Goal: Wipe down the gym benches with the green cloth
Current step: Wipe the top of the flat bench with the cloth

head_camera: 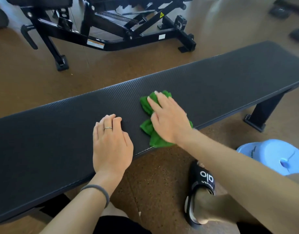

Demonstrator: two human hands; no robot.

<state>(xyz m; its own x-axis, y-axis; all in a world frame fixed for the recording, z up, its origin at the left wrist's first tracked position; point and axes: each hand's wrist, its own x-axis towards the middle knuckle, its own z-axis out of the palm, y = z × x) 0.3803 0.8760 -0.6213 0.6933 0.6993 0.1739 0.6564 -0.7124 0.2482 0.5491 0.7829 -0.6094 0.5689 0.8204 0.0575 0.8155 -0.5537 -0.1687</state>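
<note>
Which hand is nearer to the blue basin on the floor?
Right. The right hand presses the green cloth, closer to the blue basin; the left hand rests farther left.

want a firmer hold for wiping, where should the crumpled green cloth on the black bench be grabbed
Probably the bunched middle of the crumpled green cloth, taken from above. It lies flat on the padded black flat bench under the right hand, whose straight fingers only press it; its near end hangs over the bench edge.

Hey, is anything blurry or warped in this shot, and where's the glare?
Head view: the flat bench bows from wide-angle distortion; the right hand on the green cloth is slightly motion-blurred; the left hand is sharp; pale glare washes the top-left floor.
</note>
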